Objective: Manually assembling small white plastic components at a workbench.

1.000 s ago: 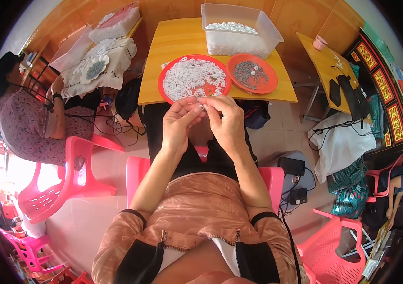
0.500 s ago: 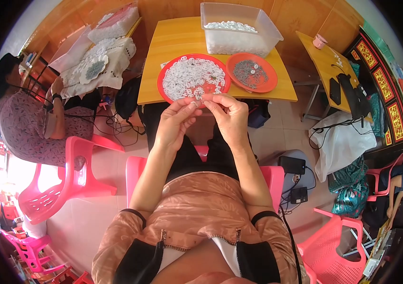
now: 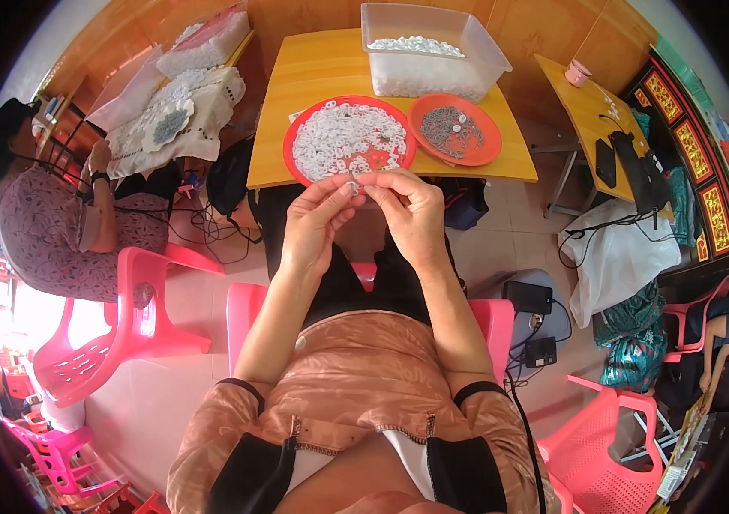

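My left hand [image 3: 313,224] and my right hand [image 3: 413,212] meet just in front of the table's near edge, thumbs and forefingers pinched. Between the left fingertips shows a small white plastic piece [image 3: 355,188]. The right fingertips press close against it; whatever they pinch is too small to make out. Just beyond my hands lies a red round tray [image 3: 290,152] heaped with small white plastic pieces [image 3: 339,141] that have holes in them. Touching its right side, an orange-red plate [image 3: 489,152] carries small grey metal-looking parts [image 3: 443,128] and a few white pieces.
A clear plastic bin [image 3: 433,77] of white pieces stands at the back of the yellow table [image 3: 317,60]. To the left, a person [image 3: 64,214] sits beside a cloth-covered table [image 3: 210,94]. Pink chairs [image 3: 137,317] and cables [image 3: 219,227] surround me. A side table [image 3: 587,107] stands right.
Both hands have shifted very slightly left, and the fingertips have drawn closer together around the small white piece. The trays have stayed in place.
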Tool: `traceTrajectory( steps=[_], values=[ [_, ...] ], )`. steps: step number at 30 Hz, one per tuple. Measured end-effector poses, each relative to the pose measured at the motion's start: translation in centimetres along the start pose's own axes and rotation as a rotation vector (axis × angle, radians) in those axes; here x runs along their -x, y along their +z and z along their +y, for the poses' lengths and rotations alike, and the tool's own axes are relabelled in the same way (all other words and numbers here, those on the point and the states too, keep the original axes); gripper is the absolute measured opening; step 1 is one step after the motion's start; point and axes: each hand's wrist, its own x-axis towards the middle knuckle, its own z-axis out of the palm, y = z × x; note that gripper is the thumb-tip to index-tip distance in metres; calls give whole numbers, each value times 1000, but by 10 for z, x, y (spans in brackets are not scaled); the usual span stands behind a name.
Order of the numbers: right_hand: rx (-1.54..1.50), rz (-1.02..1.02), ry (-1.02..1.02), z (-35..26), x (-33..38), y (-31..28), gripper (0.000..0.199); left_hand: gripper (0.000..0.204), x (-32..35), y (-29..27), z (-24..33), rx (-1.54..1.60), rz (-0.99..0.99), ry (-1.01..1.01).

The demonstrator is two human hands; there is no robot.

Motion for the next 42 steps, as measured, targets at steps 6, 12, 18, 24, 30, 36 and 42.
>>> traceTrajectory(
  steps=[6, 12, 18, 24, 30, 36, 42],
  values=[
    [-39, 13, 18, -1, 1, 3, 12, 17, 1, 3, 1, -7, 4, 26],
    [6, 2, -8, -3, 1, 3, 12, 17, 1, 4, 1, -43, 3, 61],
    [2, 4, -8, 0, 1, 2, 12, 17, 0, 4, -1, -63, 13, 78],
    [-86, 6, 49, 2, 1, 3, 12, 17, 0, 6, -2, -46, 22, 76],
    [-84, 8, 62, 0, 2, 4, 13, 17, 0, 4, -4, -65, 26, 84],
    [-34, 33, -24, 4, 3, 6, 15, 18, 2, 5, -6, -190, 61, 168],
    [10, 23, -13, -9, 1, 4, 28, 17, 3, 8, -12, -191, 97, 255]
  ],
)
